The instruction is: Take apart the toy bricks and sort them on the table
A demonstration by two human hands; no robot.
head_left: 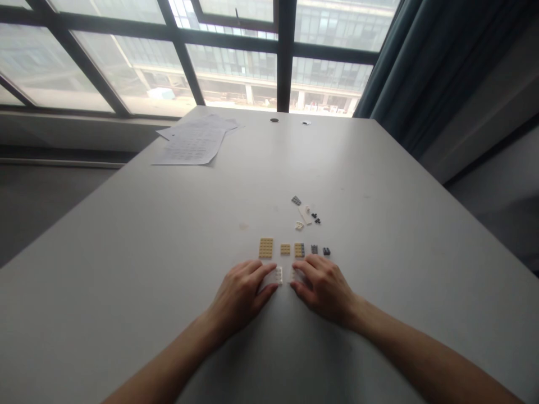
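Observation:
My left hand [243, 289] rests on the table with thumb and fingers closed around a white studded toy building plate [279, 275]. Facing it across a narrow gap, my right hand [323, 286] grips another white studded building plate [293, 274], mostly covered by the fingers. Just beyond the hands runs a row of pieces: a large tan plate [265, 247], a small tan plate [285, 249], a tan-and-grey piece [298, 250], a grey piece [314, 249] and a dark grey piece [326, 251].
Farther out lie a grey plate [296, 200], a flat white piece [304, 215], a small white piece [299, 225] and small black pieces [316, 219]. Printed papers [196, 147] overlap at the far left of the white table [126, 252]. Windows and a curtain [404, 73] stand behind.

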